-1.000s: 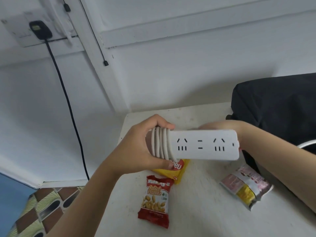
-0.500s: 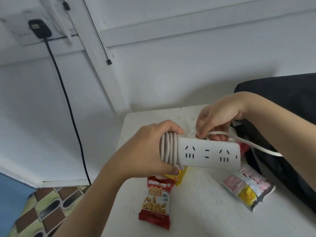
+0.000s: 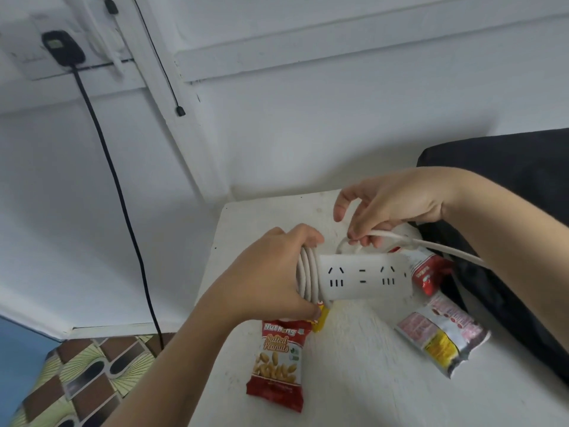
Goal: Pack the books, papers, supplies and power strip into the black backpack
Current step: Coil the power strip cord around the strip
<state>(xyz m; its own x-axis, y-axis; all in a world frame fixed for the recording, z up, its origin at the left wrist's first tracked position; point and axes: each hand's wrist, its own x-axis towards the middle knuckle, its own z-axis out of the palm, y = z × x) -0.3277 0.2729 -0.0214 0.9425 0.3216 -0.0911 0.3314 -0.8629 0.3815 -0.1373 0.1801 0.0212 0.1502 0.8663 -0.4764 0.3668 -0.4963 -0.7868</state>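
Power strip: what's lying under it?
A yellow packet peeks out under the strip; a red sachet lies behind its unwrapped end. The table beneath is hidden.

Setting: domestic room, likely a home. Evidence: white-painted walls (image 3: pixel 308 134); wall socket (image 3: pixel 27 57) with black plug (image 3: pixel 63 52); peanut packet (image 3: pixel 278 362) on white worktop (image 3: pixel 369 380); brown-and-green patterned covering (image 3: pixel 86 374) lower left.

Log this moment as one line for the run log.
step: cord wrap | left hand: grips power strip at its wrapped end | right hand: pinches loose cord | black backpack: at right, strip not yet inside
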